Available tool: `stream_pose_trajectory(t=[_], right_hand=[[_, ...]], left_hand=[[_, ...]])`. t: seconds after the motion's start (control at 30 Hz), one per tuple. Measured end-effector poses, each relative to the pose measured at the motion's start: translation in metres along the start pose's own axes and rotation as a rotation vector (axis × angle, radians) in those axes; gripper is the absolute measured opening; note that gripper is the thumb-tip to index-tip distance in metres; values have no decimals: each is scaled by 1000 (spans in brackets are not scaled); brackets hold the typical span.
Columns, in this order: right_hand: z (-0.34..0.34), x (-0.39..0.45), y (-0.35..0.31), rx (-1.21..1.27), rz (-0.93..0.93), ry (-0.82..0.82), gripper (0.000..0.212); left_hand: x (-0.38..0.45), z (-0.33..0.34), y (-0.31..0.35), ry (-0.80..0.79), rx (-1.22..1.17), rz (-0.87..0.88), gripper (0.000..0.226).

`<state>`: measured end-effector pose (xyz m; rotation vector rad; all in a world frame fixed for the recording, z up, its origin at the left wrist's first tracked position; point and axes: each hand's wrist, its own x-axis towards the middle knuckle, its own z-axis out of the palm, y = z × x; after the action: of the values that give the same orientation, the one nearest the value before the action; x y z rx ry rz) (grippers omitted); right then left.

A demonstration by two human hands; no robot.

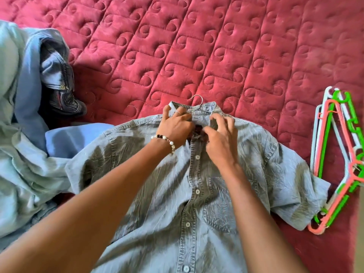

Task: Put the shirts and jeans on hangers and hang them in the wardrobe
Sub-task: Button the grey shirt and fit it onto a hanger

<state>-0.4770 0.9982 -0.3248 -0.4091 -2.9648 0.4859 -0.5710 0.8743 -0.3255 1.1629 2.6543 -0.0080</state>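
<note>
A grey-blue denim short-sleeved shirt [197, 194] lies flat, front up, on the red quilted bed. A metal hanger hook [198, 99] sticks out past its collar; the rest of the hanger is hidden inside the shirt. My left hand [175, 125], with a bead bracelet and a ring, pinches the left side of the collar. My right hand [220, 133] pinches the placket at the neck, just right of the top button area. The lower buttons are fastened.
A heap of light blue clothes [25, 144] with dark jeans [61, 81] on it lies at the left. A stack of pink, green and white plastic hangers [338, 158] rests at the right edge of the bed. The red quilt [216, 46] stretches beyond the shirt.
</note>
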Motion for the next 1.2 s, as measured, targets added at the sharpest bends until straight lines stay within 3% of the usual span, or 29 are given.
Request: stream_pose_trajectory(t=[0.23, 0.37, 0.43, 0.57, 0.83, 1.0, 1.2], right_hand=[[-2, -1, 12, 51, -126, -84, 22], [4, -1, 11, 56, -68, -41, 23], [5, 2, 13, 120, -31, 9, 19], [-1, 5, 11, 234, -93, 72, 32], [-3, 0, 6, 378, -58, 137, 25], [-1, 0, 6, 350, -84, 136, 36], [0, -3, 2, 331, -64, 179, 30]], left_hand=[[17, -22, -1, -268, -244, -238, 30], [23, -36, -1, -383, -443, -185, 32], [24, -37, -5, -392, -536, -183, 31], [26, -34, -4, -398, -639, -200, 31], [27, -36, 1, -428, -819, -304, 31], [28, -39, 4, -461, -810, -377, 34], [25, -41, 10, -409, -890, -462, 35]])
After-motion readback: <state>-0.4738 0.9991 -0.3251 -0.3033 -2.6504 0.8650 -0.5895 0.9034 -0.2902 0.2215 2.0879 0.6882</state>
